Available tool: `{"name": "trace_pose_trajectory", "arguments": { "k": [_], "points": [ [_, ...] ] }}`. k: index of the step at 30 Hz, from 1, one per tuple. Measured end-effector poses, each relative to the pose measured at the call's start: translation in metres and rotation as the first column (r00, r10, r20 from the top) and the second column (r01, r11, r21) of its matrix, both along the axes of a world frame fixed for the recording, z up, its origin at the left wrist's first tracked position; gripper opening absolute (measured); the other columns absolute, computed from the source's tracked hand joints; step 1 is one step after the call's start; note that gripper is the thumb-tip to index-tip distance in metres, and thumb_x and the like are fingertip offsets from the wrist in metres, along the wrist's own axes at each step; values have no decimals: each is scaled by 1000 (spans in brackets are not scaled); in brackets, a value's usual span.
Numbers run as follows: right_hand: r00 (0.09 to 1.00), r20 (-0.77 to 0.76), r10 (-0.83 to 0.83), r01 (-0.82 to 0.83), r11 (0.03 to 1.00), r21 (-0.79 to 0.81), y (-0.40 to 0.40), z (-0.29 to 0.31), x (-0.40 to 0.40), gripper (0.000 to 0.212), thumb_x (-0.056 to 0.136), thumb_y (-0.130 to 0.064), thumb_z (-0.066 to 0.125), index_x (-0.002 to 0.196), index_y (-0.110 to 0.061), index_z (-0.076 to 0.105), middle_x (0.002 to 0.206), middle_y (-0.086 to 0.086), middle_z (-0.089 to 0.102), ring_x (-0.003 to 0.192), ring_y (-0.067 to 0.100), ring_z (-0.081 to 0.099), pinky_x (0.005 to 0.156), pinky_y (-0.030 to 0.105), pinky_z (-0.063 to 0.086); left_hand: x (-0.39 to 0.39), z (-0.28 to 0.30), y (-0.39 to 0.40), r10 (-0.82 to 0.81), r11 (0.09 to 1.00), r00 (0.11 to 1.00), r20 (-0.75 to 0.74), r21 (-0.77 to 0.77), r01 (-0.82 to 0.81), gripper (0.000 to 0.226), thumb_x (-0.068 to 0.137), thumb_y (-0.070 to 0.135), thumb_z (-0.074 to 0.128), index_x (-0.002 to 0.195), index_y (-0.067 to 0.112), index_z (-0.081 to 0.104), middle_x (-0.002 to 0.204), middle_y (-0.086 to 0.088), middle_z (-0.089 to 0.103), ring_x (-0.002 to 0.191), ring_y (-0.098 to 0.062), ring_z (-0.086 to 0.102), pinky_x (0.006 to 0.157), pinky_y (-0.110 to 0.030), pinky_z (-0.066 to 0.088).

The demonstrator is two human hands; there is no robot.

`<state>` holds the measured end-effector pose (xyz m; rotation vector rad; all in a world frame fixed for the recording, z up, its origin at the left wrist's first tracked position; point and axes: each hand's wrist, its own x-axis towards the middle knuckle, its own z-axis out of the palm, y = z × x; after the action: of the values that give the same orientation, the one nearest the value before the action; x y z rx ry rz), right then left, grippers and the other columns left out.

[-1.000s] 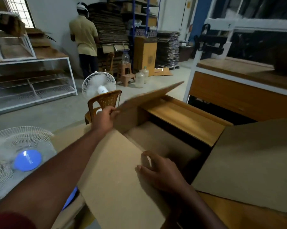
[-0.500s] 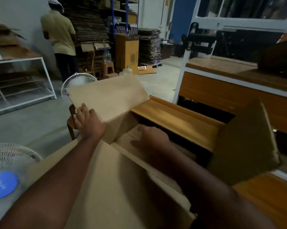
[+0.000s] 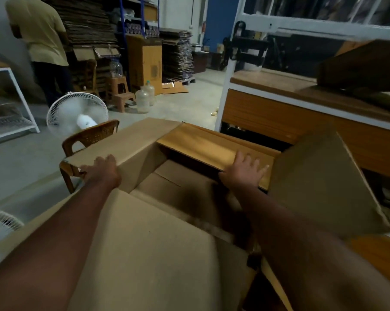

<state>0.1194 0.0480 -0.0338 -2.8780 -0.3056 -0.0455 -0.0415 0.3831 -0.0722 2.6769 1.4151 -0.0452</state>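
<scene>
So the large brown cardboard box [image 3: 144, 243] fills the bottom middle of the frame, open on top with flaps sticking out left and right. The left grip [image 3: 103, 170], centre left, is clamped on the edge of the box's far-left flap, fingers curled over it. The right grip [image 3: 243, 173], just right of centre, is released: palm down, fingers spread flat on the orange wooden bench ledge [image 3: 200, 144] right behind the box's opening. Both arms reach out nearly straight from the bottom corners.
</scene>
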Motion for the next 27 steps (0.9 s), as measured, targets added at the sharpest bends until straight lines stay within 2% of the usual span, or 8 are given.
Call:
{"name": "trace_pose_trajectory", "arguments": {
  "k": [3, 6, 9, 12, 15, 17, 23, 27],
  "points": [
    [998, -61, 16, -25, 988, -153, -74, -2, 18, 71, 87, -52, 69, 148, -28, 42, 151, 13, 52, 138, 45, 47, 114, 69, 36, -9, -1, 4, -34, 999, 999, 38, 4, 34, 52, 98, 21, 53, 149, 24, 41, 147, -16, 48, 134, -44, 46, 109, -55, 42],
    [993, 93, 77, -59, 982, -181, -120, 6, 22, 59, 100, -27, 56, 156, -34, 39, 121, 10, 67, 101, 30, 66, 76, 42, 59, -19, 4, -1, -85, 996, 992, 89, -16, 87, 61, 97, 19, 58, 155, 24, 39, 153, -17, 46, 136, -39, 47, 106, -48, 43],
    [981, 118, 154, -141, 984, -110, -146, 10, 29, 58, 102, -25, 60, 157, -37, 45, 109, 4, 69, 91, 23, 67, 73, 42, 61, -26, 7, -4, -108, 994, 983, 149, 12, 108, 62, 96, 21, 61, 154, 26, 41, 148, -17, 51, 134, -39, 50, 102, -49, 44],
    [961, 152, 232, -258, 949, 183, -174, 11, 44, 36, 106, -30, 59, 141, -28, 67, 111, 1, 54, 101, 21, 54, 81, 41, 51, -34, 5, -2, -132, 991, 955, 267, 21, 132, 56, 97, 30, 62, 152, 29, 48, 146, -14, 57, 132, -37, 54, 101, -49, 46],
    [966, 185, 183, -256, 794, 552, -180, 25, 45, 24, 109, -33, 54, 118, -16, 68, 108, 9, 59, 101, 32, 57, 80, 42, 47, -41, 2, -1, -156, 984, 957, 243, 119, 130, 51, 95, 38, 65, 145, 32, 55, 139, -9, 64, 128, -33, 58, 108, -51, 38],
    [994, 66, 84, -105, 638, 763, -171, 35, 42, 40, 111, -44, 47, 118, -6, 57, 104, 12, 61, 91, 29, 58, 71, 38, 44, -41, 0, -4, -166, 969, 968, 190, 213, 125, 47, 93, 38, 67, 140, 35, 60, 133, -6, 69, 126, -29, 60, 113, -52, 26],
    [976, -1, -218, 134, 597, 791, -144, 40, 71, 53, 111, -55, 36, 135, -9, 48, 129, 21, 66, 118, 41, 63, 82, 40, 37, -46, -2, -25, -170, 983, 953, 249, 117, 145, 54, 98, 14, 57, 151, 18, 47, 146, -14, 54, 131, -34, 54, 104, -48, 46],
    [966, -61, -252, 221, 678, 701, -142, 39, 94, 60, 109, -35, 53, 157, -12, 23, 143, 27, 59, 123, 47, 62, 91, 46, 44, -54, 1, -35, -157, 988, 944, 291, 61, 145, 57, 93, 25, 63, 148, 19, 47, 143, -12, 54, 129, -32, 55, 102, -47, 46]
  ]
}}
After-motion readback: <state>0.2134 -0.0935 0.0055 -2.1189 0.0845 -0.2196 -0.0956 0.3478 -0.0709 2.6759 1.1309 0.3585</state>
